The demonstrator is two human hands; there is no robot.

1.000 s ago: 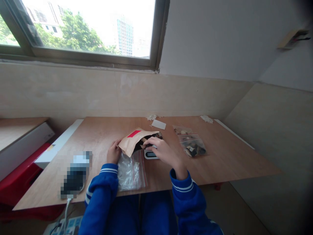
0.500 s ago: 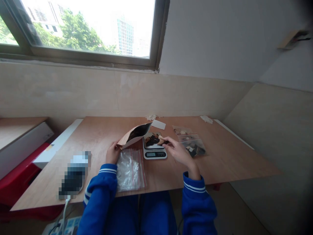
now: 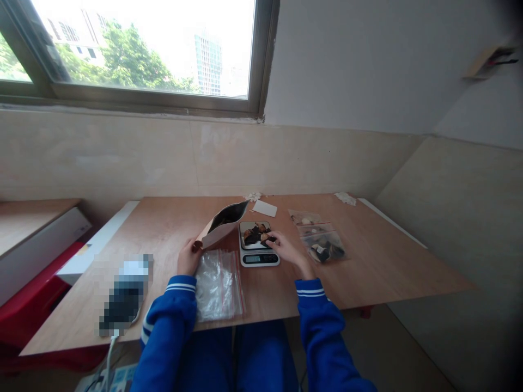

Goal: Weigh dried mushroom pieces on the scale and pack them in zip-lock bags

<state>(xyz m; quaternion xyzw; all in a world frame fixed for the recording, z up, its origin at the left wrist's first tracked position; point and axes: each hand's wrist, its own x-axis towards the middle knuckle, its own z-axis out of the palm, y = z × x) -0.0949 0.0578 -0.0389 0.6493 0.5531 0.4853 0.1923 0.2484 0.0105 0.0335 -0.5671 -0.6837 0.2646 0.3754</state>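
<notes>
My left hand point(image 3: 188, 257) grips the lower corner of a light paper pouch point(image 3: 216, 236), which is tilted with its dark mouth gaping. On the small white kitchen scale point(image 3: 260, 260) lies a heap of dark brown and tan dried pieces point(image 3: 254, 234); their exact kind is unclear. My right hand point(image 3: 286, 249) is at the heap's right side, thumb and fingers pinched on one dark dried piece. Below the pouch, a stack of clear zip bags point(image 3: 218, 286) lies near the table's front edge, close by my left wrist.
Right of the scale lie zip bags point(image 3: 322, 245) with dark and pale pieces inside. A white card point(image 3: 265, 208) and whitish scraps point(image 3: 252, 196) are behind the scale. More scraps point(image 3: 345, 198) lie at the back right. A blurred phone point(image 3: 125, 296) with a cable lies at the left.
My right hand has moved left and slightly down with the dried piece, from above the heap's right edge onto the heap. The pouch has tipped a little, its mouth now wider.
</notes>
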